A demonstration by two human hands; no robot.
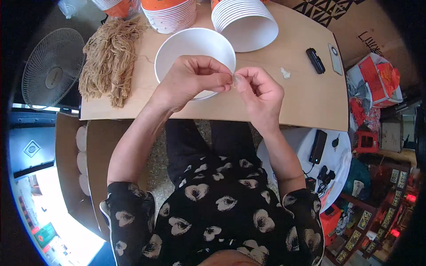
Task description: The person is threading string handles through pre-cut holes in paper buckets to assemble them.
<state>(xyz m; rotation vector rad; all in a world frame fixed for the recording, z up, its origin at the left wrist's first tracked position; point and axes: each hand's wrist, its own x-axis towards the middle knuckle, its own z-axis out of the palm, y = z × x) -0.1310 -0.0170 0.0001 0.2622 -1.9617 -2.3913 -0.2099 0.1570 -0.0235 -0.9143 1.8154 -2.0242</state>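
My left hand [188,82] and my right hand [262,95] meet fingertip to fingertip above the table. Each is closed in a pinch; whatever lies between the fingers is too small to make out. Beneath my left hand stands a white paper tub [171,48], its round mouth facing up and partly covered by that hand. To the left of the tub a thick bundle of tan strings [111,62] lies across the table edge area.
Behind the tub are stacks of nested orange and white tubs [171,20], one white stack [248,33] tipped toward me. On the table [301,104] lie a white scrap [285,73] and a black clip-like object [315,60]. A fan [54,71] stands left; an open carton [71,146] sits below.
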